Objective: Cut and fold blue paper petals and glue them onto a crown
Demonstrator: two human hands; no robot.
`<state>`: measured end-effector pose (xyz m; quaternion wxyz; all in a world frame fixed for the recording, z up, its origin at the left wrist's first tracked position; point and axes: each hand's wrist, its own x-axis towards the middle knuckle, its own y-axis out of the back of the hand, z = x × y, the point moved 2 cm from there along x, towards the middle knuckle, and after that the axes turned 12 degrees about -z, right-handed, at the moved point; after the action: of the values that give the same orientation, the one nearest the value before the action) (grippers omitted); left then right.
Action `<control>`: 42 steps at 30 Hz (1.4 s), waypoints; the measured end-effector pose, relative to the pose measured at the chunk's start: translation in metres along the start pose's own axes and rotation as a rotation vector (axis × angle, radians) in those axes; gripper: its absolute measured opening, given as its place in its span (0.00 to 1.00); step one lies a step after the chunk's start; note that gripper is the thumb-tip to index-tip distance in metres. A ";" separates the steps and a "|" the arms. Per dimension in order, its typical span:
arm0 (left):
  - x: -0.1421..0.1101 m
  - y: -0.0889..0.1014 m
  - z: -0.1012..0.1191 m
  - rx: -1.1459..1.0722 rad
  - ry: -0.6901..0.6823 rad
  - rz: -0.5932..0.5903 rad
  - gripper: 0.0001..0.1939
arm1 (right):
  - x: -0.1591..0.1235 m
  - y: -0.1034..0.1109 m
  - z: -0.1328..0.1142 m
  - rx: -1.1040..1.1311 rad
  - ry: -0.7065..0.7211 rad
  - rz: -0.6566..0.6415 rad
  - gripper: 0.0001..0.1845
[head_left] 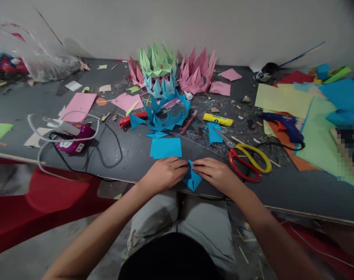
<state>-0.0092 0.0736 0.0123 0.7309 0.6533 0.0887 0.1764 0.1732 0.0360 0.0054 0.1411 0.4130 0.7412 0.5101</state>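
At the table's front edge, a small folded piece of blue paper (193, 181) lies between my hands, its lower corner pointing toward me. My left hand (167, 173) has its fingers pressed together on the paper's left side. From the right, my right hand (214, 174) pinches the other side near the top corner. Just beyond my left hand are flat blue paper sheets (166, 147). Behind them stands a ring of folded blue paper points (165, 116). Scissors (248, 159) with red and yellow handles lie right of my right hand.
Green, pink and light-blue paper crowns (157, 64) stand near the wall. A yellow glue stick (217, 119) lies mid-table. To the right are a blue glue gun (286, 125) and coloured sheets (281, 99). A purple power adapter (74, 142) with cables sits left.
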 end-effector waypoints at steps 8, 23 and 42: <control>0.001 0.002 0.001 0.008 0.011 -0.047 0.10 | 0.001 0.001 -0.001 -0.047 -0.006 -0.043 0.13; 0.013 0.011 0.012 -0.003 0.112 -0.185 0.13 | 0.003 0.013 -0.020 -0.208 -0.137 -0.144 0.13; -0.005 0.011 0.021 -0.041 0.109 -0.154 0.20 | 0.015 -0.004 -0.005 -0.169 -0.380 -0.196 0.14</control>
<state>-0.0081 0.0535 0.0256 0.7496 0.6188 0.1747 0.1570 0.1588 0.0435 0.0068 0.3610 0.4146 0.6924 0.4673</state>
